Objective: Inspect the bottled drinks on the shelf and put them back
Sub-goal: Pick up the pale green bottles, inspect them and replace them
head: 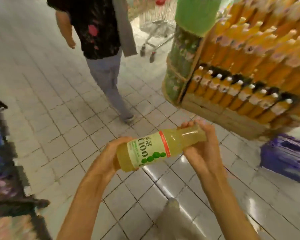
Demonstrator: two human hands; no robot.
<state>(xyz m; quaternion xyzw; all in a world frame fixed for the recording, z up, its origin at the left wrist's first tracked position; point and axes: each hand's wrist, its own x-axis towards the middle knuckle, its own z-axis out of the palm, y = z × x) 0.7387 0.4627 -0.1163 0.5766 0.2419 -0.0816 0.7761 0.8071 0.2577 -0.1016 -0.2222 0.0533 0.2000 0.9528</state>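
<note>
2 hands [203, 151] grip a tilted yellow bottle [160, 149] above tiled floor [59, 118].

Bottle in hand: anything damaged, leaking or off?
Nothing stands out. The yellow-green bottle lies on its side, left hand gripping its base end, right hand its neck end. Label looks intact, no drips visible. The cap is hidden by the fingers, so its seal cannot be checked.

Both bare forearms reach forward and converge. The left hand [109, 153] cups the bottom end of a bottle [160, 148] held crosswise — palm against its base, fingers wrapped behind. The right hand [202, 149] grips the neck end, fingers curled over the top, thumb underneath.
</note>
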